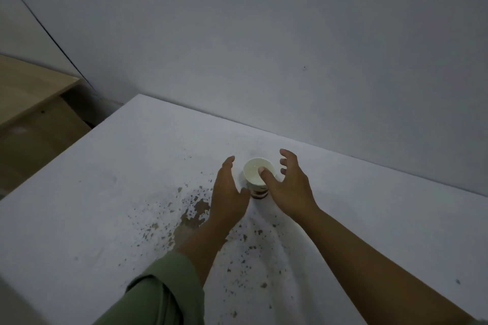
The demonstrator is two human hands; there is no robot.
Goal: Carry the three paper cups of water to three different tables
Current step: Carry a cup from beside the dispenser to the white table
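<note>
One paper cup (254, 171), white inside with a brown-striped outside, stands upright on a white table (105, 192) near the wall. Water shows in it. My left hand (229, 192) is just left of the cup with fingers stretched flat, its thumb close to the cup's side. On the cup's other side my right hand (289, 185) is spread wide, and its thumb reaches over the rim in front of the cup. Neither hand grips the cup. No other cups are in view.
The table's white paint is chipped into brown patches (196, 210) in front of the cup. A grey wall (264, 34) stands right behind the table. At the far left is a wooden table (29, 87) with a dark gap between.
</note>
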